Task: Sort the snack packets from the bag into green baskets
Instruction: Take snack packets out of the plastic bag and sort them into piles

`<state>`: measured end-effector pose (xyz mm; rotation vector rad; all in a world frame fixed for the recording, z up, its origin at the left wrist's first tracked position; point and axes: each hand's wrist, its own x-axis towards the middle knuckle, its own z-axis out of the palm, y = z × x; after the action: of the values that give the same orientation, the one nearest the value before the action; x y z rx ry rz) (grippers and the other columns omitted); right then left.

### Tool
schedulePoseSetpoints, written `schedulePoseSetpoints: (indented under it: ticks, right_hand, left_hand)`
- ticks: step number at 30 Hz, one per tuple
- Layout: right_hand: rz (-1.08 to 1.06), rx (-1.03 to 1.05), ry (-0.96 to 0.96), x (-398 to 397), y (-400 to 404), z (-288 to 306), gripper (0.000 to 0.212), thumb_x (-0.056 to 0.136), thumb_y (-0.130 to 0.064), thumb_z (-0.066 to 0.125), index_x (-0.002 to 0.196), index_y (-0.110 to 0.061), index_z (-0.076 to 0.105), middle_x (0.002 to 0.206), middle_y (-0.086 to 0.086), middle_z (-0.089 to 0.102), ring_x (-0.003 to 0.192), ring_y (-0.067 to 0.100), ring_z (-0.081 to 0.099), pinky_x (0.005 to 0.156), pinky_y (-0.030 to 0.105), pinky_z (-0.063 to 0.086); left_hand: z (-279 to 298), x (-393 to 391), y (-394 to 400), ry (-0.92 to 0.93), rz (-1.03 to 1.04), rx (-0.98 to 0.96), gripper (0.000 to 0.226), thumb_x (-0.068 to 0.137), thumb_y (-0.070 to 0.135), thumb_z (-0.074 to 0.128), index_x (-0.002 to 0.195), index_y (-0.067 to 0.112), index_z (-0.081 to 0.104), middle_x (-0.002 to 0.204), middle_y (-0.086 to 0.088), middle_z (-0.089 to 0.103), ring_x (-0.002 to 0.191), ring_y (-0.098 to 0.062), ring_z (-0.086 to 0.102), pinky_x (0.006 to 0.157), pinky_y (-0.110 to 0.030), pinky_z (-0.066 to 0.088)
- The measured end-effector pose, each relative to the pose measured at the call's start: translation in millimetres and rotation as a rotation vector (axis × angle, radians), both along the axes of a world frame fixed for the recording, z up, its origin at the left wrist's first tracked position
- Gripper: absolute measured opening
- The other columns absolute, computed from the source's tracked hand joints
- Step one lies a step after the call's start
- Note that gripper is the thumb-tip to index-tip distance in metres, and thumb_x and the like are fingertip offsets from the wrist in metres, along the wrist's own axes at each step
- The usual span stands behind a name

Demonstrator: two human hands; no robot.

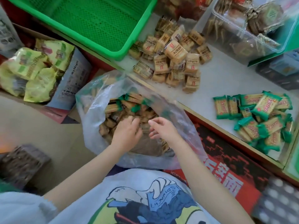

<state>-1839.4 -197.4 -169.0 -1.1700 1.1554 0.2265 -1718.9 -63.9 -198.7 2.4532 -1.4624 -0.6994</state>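
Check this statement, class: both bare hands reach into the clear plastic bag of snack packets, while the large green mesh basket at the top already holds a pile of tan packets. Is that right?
Not quite. The head view shows the large green mesh basket holding no packets; the pile of tan packets lies beside it on the white shelf. The left hand and right hand do reach into the clear plastic bag.

Snack shop — heaped packets (174, 62), basket (90, 23)

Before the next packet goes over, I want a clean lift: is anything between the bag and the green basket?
Nothing visible blocks it. The clear bag is open at the top, both hands inside, and the green basket stands open and empty just beyond it.
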Motion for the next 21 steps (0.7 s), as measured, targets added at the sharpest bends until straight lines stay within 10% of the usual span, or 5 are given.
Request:
schedulePoseSetpoints:
  ticks: [6,21]
  right_hand:
    - [0.41,-0.021,0.219,-15,74,-84,0.032,0.091,-0.037,0.071,0.111,-0.012,0.067,0.112,0.007,0.068,0.105,0.024,0.065,0.093,0.038,0.053]
    - [0.566,0.031,0.282,-11,121,-121,0.068,0.077,-0.046,0.083,0.129,-0.011,0.056,0.121,0.003,0.063,0.102,0.018,0.057,0.082,0.029,0.044]
  left_hand:
    - [-37,-21,118,0.175,-0.216,0.534,0.083,0.083,0.081,0.027,0.14,0.025,0.049,0.132,-0.002,0.056,0.122,-0.025,0.049,0.102,-0.039,0.032]
    - [-57,-36,156,-0.017,-0.097,0.203,0.065,0.076,0.077,0.039,0.072,0.022,0.073,0.071,0.002,0.062,0.076,-0.025,0.057,0.08,-0.036,0.024]
